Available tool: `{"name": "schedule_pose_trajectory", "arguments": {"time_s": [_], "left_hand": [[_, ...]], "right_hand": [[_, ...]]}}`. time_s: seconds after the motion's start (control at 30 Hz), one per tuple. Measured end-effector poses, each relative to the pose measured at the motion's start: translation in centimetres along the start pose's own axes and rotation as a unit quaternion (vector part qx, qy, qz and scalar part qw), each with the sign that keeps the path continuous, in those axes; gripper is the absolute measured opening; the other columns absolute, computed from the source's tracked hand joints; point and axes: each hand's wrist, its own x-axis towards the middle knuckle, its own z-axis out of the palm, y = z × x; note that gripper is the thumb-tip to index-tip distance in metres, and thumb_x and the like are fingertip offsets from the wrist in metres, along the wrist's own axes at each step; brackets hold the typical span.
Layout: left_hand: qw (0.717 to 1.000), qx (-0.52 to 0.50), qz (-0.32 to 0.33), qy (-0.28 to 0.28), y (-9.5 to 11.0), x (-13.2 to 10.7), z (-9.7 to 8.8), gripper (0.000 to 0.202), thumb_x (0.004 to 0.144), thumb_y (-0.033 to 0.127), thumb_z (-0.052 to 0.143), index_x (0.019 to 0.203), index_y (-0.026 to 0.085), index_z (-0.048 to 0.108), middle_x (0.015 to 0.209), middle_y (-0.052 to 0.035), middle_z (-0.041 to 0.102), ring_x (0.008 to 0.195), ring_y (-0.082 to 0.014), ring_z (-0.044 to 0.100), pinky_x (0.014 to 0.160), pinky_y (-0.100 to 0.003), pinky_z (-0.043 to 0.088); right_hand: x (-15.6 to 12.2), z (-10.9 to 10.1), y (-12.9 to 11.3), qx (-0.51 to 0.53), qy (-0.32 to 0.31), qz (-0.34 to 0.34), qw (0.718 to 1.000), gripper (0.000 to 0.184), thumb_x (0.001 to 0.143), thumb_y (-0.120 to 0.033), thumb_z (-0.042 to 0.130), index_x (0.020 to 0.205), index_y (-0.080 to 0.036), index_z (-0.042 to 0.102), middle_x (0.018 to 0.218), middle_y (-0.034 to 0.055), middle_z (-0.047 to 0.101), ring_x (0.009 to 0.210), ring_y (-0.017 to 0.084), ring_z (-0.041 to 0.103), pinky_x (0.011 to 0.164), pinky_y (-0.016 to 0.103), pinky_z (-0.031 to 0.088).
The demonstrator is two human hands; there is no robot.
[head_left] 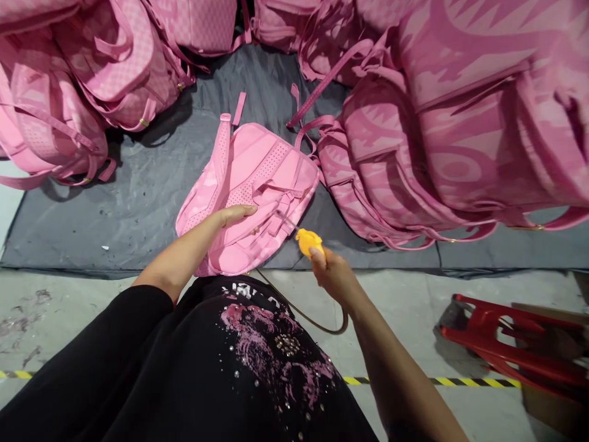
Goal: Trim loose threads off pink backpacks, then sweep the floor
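A pink backpack [255, 153] lies on the grey sheet in front of me, its padded back panel and shoulder straps facing up. My left hand [237, 215] is closed on a shoulder strap at its near side, thumb on top and the other fingers mostly hidden under it. In my right hand [332, 273] is a yellow air blow gun [309, 243]. Its thin nozzle points left, toward the strap's buckle and loose webbing, close to the bag. From the gun a thin hose [322, 330] loops down and back toward my body.
Pink patterned backpacks [381, 159] stand close on the right, and more pink backpacks [124, 67] are piled at the left and back. The grey sheet [147, 215] covers the work surface. A red plastic stool [510, 337] is on the floor at right, by yellow-black tape [478, 382].
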Motion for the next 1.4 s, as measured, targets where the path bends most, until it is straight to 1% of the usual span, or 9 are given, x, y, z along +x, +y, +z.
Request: {"name": "schedule_pose_trajectory", "arguments": {"time_s": [0.13, 0.27, 0.5, 0.67, 0.8, 0.87, 1.07, 1.27, 1.4], "left_hand": [[1.0, -0.009, 0.004, -0.01, -0.2, 0.3, -0.4, 0.033, 0.101, 0.026, 0.038, 0.098, 0.009, 0.066, 0.071, -0.0119, 0.072, 0.065, -0.0233, 0.07, 0.078, -0.04, 0.059], [1.0, -0.013, 0.008, -0.018, -0.4, 0.4, -0.5, 0.034, 0.101, 0.027, 0.039, 0.09, 0.009, 0.065, 0.07, -0.0136, 0.071, 0.063, -0.0232, 0.069, 0.074, -0.039, 0.059], [1.0, -0.005, 0.004, -0.004, -0.1, 0.1, -0.1, 0.033, 0.102, 0.027, 0.037, 0.094, 0.009, 0.064, 0.069, -0.0127, 0.071, 0.065, -0.0234, 0.069, 0.076, -0.039, 0.059], [1.0, -0.011, 0.007, 0.005, 0.0, 0.0, 0.0, 0.033, 0.101, 0.025, 0.04, 0.089, 0.008, 0.066, 0.07, -0.0142, 0.071, 0.062, -0.0231, 0.068, 0.075, -0.038, 0.059], [1.0, -0.006, 0.002, 0.013, -0.2, 0.3, -0.3, 0.031, 0.101, 0.027, 0.042, 0.093, 0.009, 0.067, 0.074, -0.0135, 0.073, 0.068, -0.0232, 0.07, 0.081, -0.039, 0.059], [1.0, -0.004, -0.001, 0.012, -0.3, 0.4, -0.5, 0.031, 0.101, 0.027, 0.043, 0.092, 0.01, 0.067, 0.074, -0.013, 0.073, 0.068, -0.0231, 0.071, 0.084, -0.04, 0.058], [0.999, -0.011, 0.004, 0.033, -0.2, 0.5, -0.5, 0.024, 0.099, 0.027, 0.05, 0.092, 0.011, 0.067, 0.078, -0.012, 0.074, 0.07, -0.0216, 0.071, 0.082, -0.036, 0.059], [0.999, 0.008, -0.004, 0.05, 0.1, 0.4, -0.6, 0.025, 0.099, 0.026, 0.05, 0.094, 0.01, 0.068, 0.077, -0.0107, 0.074, 0.07, -0.0203, 0.07, 0.087, -0.035, 0.057], [1.0, -0.002, -0.021, 0.017, 0.2, 0.5, -1.2, 0.031, 0.099, 0.03, 0.047, 0.089, 0.009, 0.068, 0.07, -0.0123, 0.072, 0.062, -0.0217, 0.068, 0.074, -0.035, 0.059]], "right_hand": [[0.1, 1.1, 0.6, 0.087, -0.03, 0.029, 0.995, 0.064, 0.085, -0.082, 0.029, 0.075, -0.021, 0.048, 0.05, -0.0028, 0.046, 0.04, 0.013, 0.046, 0.043, 0.026, 0.037], [0.2, 1.9, 1.2, 0.154, -0.024, 0.047, 0.987, 0.069, 0.081, -0.087, 0.031, 0.079, -0.02, 0.049, 0.051, -0.0043, 0.043, 0.04, 0.012, 0.045, 0.04, 0.025, 0.037], [0.0, 2.8, 1.6, 0.122, -0.006, 0.031, 0.992, 0.068, 0.085, -0.084, 0.03, 0.078, -0.02, 0.05, 0.051, -0.0023, 0.047, 0.04, 0.012, 0.045, 0.041, 0.025, 0.037], [0.0, 2.7, 1.5, 0.129, -0.017, 0.037, 0.991, 0.066, 0.085, -0.083, 0.031, 0.077, -0.02, 0.048, 0.051, -0.002, 0.047, 0.04, 0.012, 0.046, 0.041, 0.025, 0.037], [0.2, 2.4, 1.5, 0.171, -0.006, 0.042, 0.984, 0.067, 0.084, -0.084, 0.035, 0.079, -0.019, 0.05, 0.05, -0.004, 0.044, 0.041, 0.011, 0.044, 0.041, 0.024, 0.036], [0.5, 2.3, 1.6, 0.228, -0.032, 0.05, 0.972, 0.068, 0.08, -0.086, 0.04, 0.08, -0.018, 0.052, 0.05, -0.0057, 0.041, 0.04, 0.01, 0.041, 0.04, 0.024, 0.036], [1.5, 2.5, 3.0, 0.397, -0.08, 0.102, 0.908, 0.074, 0.074, -0.087, 0.049, 0.087, -0.014, 0.058, 0.051, -0.0078, 0.035, 0.042, 0.009, 0.036, 0.041, 0.024, 0.037], [1.6, 3.7, 3.8, 0.439, -0.102, 0.087, 0.888, 0.067, 0.079, -0.081, 0.05, 0.088, -0.015, 0.057, 0.054, -0.0078, 0.037, 0.042, 0.009, 0.037, 0.043, 0.024, 0.038], [2.0, 4.4, 4.4, 0.476, -0.129, 0.091, 0.865, 0.067, 0.08, -0.082, 0.046, 0.088, -0.017, 0.056, 0.054, -0.0092, 0.034, 0.041, 0.008, 0.032, 0.043, 0.023, 0.037]]}}
